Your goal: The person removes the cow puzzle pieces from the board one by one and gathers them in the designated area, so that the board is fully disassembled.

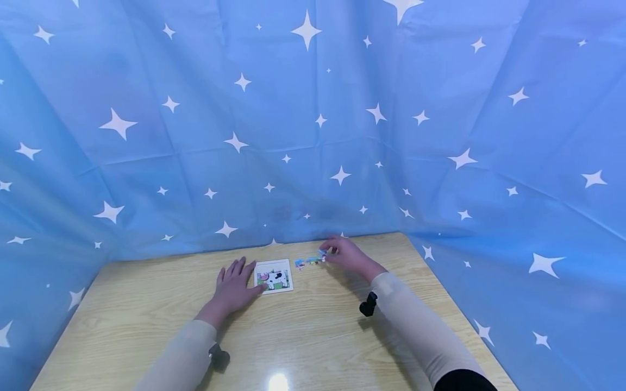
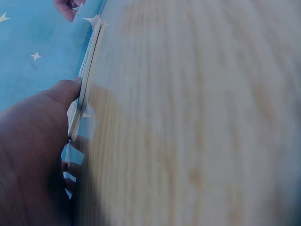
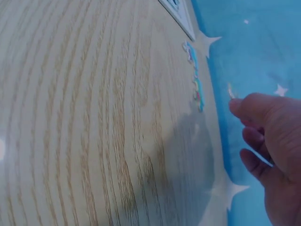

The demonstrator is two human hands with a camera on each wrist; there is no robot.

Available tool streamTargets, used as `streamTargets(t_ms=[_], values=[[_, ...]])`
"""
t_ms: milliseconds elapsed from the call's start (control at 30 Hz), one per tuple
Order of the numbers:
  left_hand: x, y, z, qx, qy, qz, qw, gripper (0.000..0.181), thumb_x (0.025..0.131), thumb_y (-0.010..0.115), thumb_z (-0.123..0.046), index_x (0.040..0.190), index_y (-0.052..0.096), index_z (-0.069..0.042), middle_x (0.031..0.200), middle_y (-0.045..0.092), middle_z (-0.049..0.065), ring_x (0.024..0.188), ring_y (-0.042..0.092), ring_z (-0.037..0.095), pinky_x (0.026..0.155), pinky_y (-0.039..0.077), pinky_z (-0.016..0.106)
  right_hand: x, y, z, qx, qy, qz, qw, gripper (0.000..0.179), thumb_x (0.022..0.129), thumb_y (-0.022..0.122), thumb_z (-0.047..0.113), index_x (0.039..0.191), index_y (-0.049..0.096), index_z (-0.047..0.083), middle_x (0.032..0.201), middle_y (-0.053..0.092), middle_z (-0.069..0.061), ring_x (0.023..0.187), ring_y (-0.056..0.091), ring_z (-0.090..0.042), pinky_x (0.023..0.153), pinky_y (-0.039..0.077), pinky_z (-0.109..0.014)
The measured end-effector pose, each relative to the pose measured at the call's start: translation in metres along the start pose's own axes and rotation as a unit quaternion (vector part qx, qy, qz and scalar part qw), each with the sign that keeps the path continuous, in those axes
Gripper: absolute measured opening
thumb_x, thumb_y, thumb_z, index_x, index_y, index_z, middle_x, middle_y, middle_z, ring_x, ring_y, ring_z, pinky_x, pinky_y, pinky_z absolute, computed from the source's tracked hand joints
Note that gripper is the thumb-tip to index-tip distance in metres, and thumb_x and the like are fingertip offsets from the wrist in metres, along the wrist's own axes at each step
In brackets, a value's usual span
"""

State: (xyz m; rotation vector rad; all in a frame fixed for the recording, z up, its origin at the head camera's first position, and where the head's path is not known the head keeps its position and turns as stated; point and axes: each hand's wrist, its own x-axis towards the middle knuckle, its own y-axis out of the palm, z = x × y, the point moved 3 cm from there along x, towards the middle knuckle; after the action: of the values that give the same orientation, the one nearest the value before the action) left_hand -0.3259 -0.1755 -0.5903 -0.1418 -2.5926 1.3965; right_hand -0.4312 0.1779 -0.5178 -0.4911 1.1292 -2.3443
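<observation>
A small jigsaw board (image 1: 272,266) with a white frame lies on the table; its lower part shows a black-and-white cow and part of a pink animal, and its upper part is plain white. My left hand (image 1: 237,288) rests at its left side, fingers stretched out, the thumb touching the lower edge and the index finger near the upper left corner. Right of the board, my right hand (image 1: 346,255) pinches a small jigsaw piece (image 3: 231,92) between thumb and fingertips, raised off the table. Several loose colourful jigsaw pieces (image 3: 198,93) lie between board and right hand.
The pale wood-grain table (image 1: 313,336) ends just behind the board and pieces. A blue curtain (image 1: 274,190) with white stars hangs along its back and sides. Small black devices are strapped to both wrists.
</observation>
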Motion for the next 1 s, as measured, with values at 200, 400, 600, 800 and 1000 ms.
streamTargets(t_ms=[200, 400, 600, 800, 1000], values=[[0.001, 0.002, 0.002, 0.009, -0.008, 0.008, 0.9999, 0.099, 0.100, 0.062, -0.075, 0.170, 0.042, -0.008, 0.178, 0.026, 0.029, 0.165, 0.017, 0.053, 0.128, 0.004, 0.077, -0.001, -0.002, -0.006, 0.003, 0.012, 0.004, 0.9999, 0.025, 0.103, 0.078, 0.005, 0.128, 0.080, 0.006, 0.126, 0.073, -0.007, 0.107, 0.069, -0.021, 0.092, 0.061, -0.039], [0.004, 0.005, 0.007, 0.013, -0.010, 0.011, 0.9998, 0.097, 0.101, 0.065, -0.070, 0.171, 0.041, -0.008, 0.179, 0.025, 0.028, 0.166, 0.016, 0.052, 0.128, 0.004, 0.077, -0.001, -0.003, -0.014, 0.014, 0.037, 0.009, 0.9992, 0.026, 0.102, 0.080, 0.006, 0.128, 0.081, 0.009, 0.128, 0.074, -0.004, 0.105, 0.068, -0.017, 0.091, 0.060, -0.037], [0.003, 0.003, 0.004, 0.015, -0.011, 0.010, 0.9998, 0.098, 0.100, 0.062, -0.073, 0.171, 0.041, -0.009, 0.178, 0.025, 0.028, 0.165, 0.017, 0.052, 0.128, 0.004, 0.076, 0.001, -0.002, -0.019, 0.015, 0.040, 0.017, 0.9990, 0.025, 0.102, 0.079, 0.002, 0.126, 0.081, 0.008, 0.124, 0.075, -0.004, 0.103, 0.068, -0.015, 0.089, 0.060, -0.037], [0.002, 0.002, 0.002, 0.014, -0.011, 0.011, 0.9998, 0.100, 0.100, 0.061, -0.076, 0.170, 0.042, -0.008, 0.178, 0.025, 0.029, 0.165, 0.017, 0.052, 0.129, 0.004, 0.076, 0.003, 0.001, -0.022, 0.028, 0.049, 0.026, 0.9981, 0.029, 0.098, 0.081, -0.001, 0.126, 0.080, 0.003, 0.119, 0.073, -0.006, 0.099, 0.067, -0.016, 0.086, 0.060, -0.036], [0.001, 0.000, -0.001, 0.015, -0.015, 0.015, 0.9997, 0.100, 0.099, 0.061, -0.075, 0.171, 0.041, -0.008, 0.178, 0.025, 0.029, 0.165, 0.016, 0.052, 0.129, 0.003, 0.075, 0.005, 0.005, -0.026, 0.018, 0.050, 0.031, 0.9981, 0.029, 0.098, 0.082, 0.000, 0.127, 0.079, 0.000, 0.118, 0.075, -0.008, 0.101, 0.068, -0.018, 0.090, 0.060, -0.039]])
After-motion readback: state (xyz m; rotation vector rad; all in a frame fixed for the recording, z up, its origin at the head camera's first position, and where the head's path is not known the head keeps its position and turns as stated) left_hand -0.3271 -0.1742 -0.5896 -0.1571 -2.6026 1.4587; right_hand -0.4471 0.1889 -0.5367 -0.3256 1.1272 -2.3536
